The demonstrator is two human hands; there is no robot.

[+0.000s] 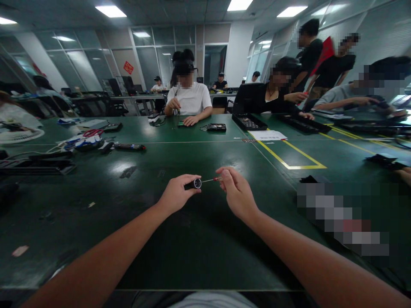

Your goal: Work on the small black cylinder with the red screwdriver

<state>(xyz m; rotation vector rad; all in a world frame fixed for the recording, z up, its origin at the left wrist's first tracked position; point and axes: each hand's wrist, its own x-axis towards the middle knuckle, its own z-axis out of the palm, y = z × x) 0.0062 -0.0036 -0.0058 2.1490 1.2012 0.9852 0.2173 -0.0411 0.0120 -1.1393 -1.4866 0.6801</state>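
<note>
Across the green table (199,252), clutter is spread toward the left and far sides: red-handled scissors (93,132) are laid among cables and tools, a dark pen-shaped tool (130,147) with a red tip is set closer in, and a long black casing (41,167) is placed at the left. Beyond the right hand (237,192), a rectangle of yellow tape (305,166) is marked on the surface, with a white sheet (269,135) laid at its far end and a black tray (248,122) set behind. A dark cylinder (194,184) is held above the middle of the table, its round end turned to the camera and ringed in silvery grey around a darker centre. It is gripped between thumb and fingers of the left hand (175,194); a screwdriver (218,179) with a reddish handle and thin metal shaft is pinched in the right, whose fingers are curled in. Whether the cylinder is touched by the screwdriver's tip cannot be told. Most of the cylinder's body is hidden by the left hand, and an object (340,218) at the right is masked by coarse blocks.
</note>
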